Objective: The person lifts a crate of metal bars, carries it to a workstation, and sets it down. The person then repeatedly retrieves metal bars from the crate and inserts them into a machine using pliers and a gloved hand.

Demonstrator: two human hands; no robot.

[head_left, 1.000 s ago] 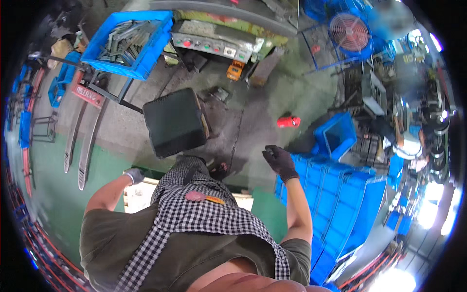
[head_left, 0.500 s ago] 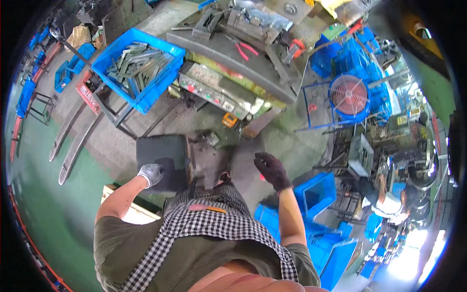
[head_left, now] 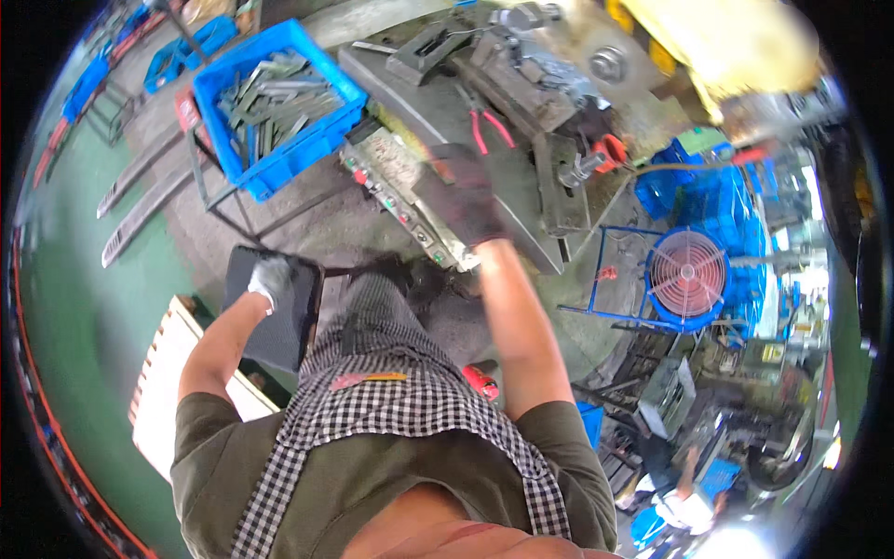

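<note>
My left hand (head_left: 272, 279), in a light glove, curls over the far edge of a black square stool seat (head_left: 279, 331) beside my apron. My right hand (head_left: 470, 200), in a dark glove, is stretched forward over the near edge of a grey metal machine table (head_left: 521, 210), just past a control panel with buttons (head_left: 391, 177). It is blurred by motion, so its fingers cannot be made out and nothing shows in it. Red-handled pliers (head_left: 486, 129) lie on the table beyond it.
A blue crate of metal strips (head_left: 279, 98) stands on a frame at the upper left. A blue caged fan (head_left: 687, 275) sits at the right, with blue crates (head_left: 694, 191) behind. A pale pallet (head_left: 163, 382) lies at my left. Another person (head_left: 684, 498) works at the lower right.
The view has swung toward the machine table. My right hand has reached forward from beside my body to the table's edge. My left hand has stayed on the stool seat.
</note>
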